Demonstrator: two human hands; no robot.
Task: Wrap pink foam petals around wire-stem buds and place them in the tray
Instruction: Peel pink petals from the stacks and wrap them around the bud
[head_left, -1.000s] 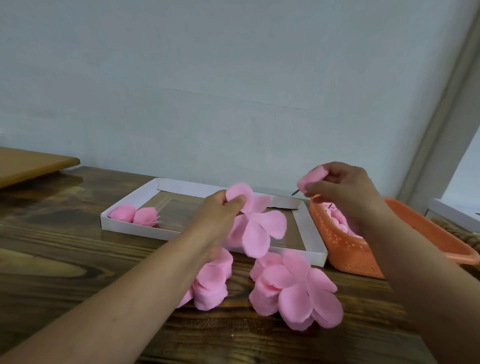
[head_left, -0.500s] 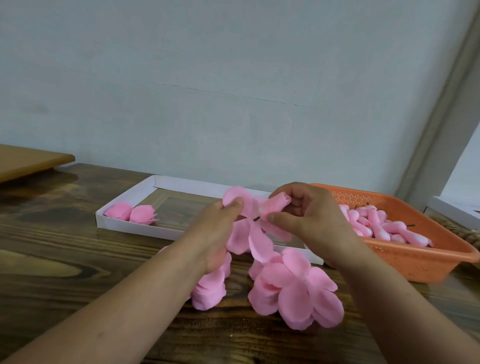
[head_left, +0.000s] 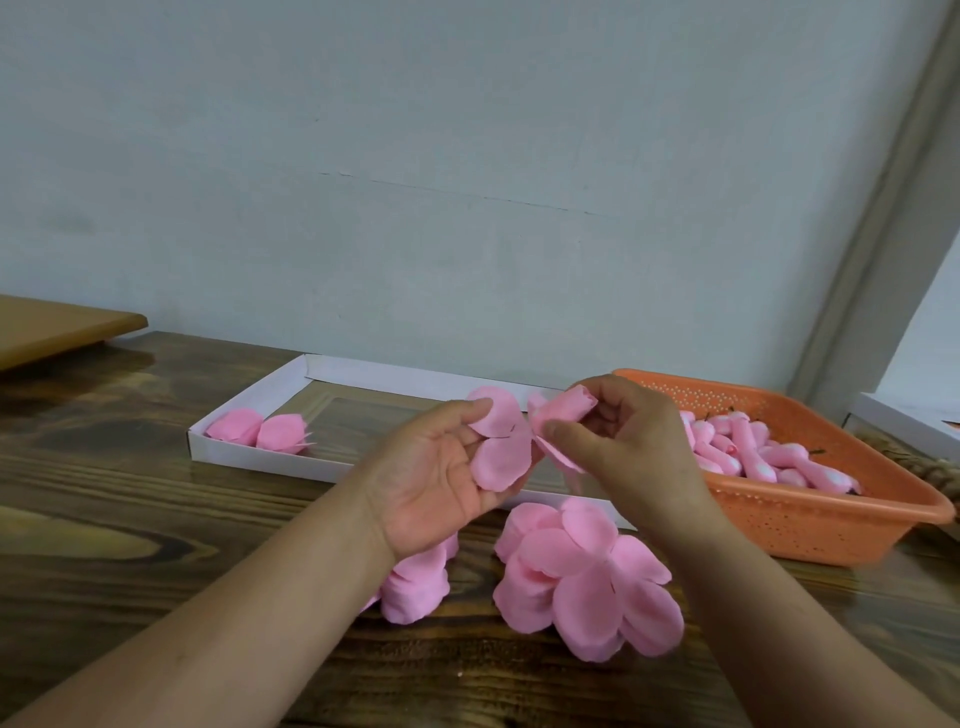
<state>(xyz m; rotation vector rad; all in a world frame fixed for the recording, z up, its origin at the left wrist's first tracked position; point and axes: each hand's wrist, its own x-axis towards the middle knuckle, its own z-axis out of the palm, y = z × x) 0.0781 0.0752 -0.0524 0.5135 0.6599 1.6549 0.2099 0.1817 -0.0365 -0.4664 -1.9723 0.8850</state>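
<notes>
White card forms the tray (head_left: 249, 453) on the worktop (head_left: 130, 519), holding two wrapped flowers (head_left: 260, 428); beside it, an orange basket (head_left: 810, 525) holds bare buds (head_left: 753, 452). Above the tray's near edge, the left hand (head_left: 436, 478) pinches a petal piece (head_left: 498, 441) while the right hand (head_left: 623, 441) grips a bud (head_left: 563, 410) against it.

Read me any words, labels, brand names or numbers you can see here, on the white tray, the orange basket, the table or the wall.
There is no readable text.
White tray: plain walls, no print.
Orange basket: only a pattern of small holes, no label.
Pink foam petals, wooden table and wall: no words, numbers or signs.
</notes>
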